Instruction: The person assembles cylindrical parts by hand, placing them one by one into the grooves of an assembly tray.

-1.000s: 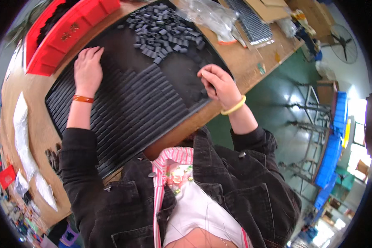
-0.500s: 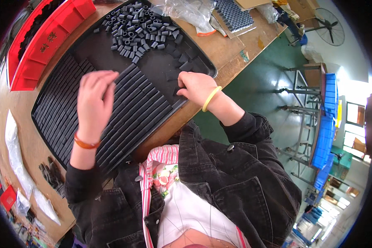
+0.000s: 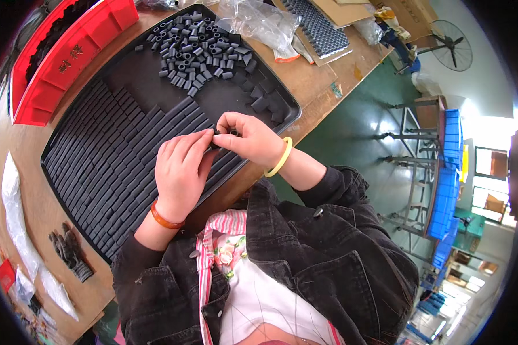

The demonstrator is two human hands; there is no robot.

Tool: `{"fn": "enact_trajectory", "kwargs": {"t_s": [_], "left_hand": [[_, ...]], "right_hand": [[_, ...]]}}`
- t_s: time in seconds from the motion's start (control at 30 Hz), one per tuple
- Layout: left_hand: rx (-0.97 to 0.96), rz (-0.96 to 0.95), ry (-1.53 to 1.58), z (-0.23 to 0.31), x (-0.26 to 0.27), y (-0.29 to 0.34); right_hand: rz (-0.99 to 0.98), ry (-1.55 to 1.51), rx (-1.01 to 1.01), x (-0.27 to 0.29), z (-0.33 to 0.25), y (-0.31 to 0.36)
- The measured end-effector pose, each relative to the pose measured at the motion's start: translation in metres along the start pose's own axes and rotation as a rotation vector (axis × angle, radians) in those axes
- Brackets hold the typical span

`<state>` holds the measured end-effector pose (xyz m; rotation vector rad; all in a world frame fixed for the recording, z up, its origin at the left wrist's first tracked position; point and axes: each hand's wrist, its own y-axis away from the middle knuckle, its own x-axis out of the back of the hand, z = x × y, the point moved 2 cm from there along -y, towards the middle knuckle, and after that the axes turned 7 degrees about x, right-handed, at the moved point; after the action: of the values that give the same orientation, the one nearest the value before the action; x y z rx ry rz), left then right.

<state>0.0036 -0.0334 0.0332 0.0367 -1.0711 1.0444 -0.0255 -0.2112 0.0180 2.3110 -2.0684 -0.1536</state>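
My two hands meet over the right part of a black tray (image 3: 293, 118). My right hand (image 3: 253, 141) pinches a small black piece (image 3: 216, 133) between thumb and forefinger; it looks like a short tube, mostly covered by fingers. The closed fingertips of my left hand (image 3: 181, 167) grip at the same piece from the left. A ring-shaped tube end shows under my right hand's curled fingers. Long rows of black tubes (image 3: 121, 155) lie side by side in the tray below my left hand. At the tray's far end is a loose pile of short black tubes (image 3: 198, 52).
A red bin (image 3: 77, 63) holding black parts stands at the far left. Plastic bags (image 3: 259, 23), a glove and a honeycomb-like sheet (image 3: 319, 26) lie behind the tray. Dark gloves (image 3: 72, 253) and a long white wrapped bundle (image 3: 20, 213) lie on the left.
My left hand has moved right and nearer, away from the row ends, to meet my right hand. My right hand has shifted left with the small black piece. The view has shifted slightly.
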Motion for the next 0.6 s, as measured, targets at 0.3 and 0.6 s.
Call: {"fn": "enact_trajectory", "kwargs": {"t_s": [0.3,0.6], "left_hand": [[0.180,0.076,0.260,-0.017,0.001,0.003],[0.246,0.004,0.384,-0.020,0.000,0.001]], "right_hand": [[-0.094,0.071,-0.053,-0.008,0.001,-0.007],[-0.117,-0.109,-0.156,-0.015,-0.007,-0.007]]}}
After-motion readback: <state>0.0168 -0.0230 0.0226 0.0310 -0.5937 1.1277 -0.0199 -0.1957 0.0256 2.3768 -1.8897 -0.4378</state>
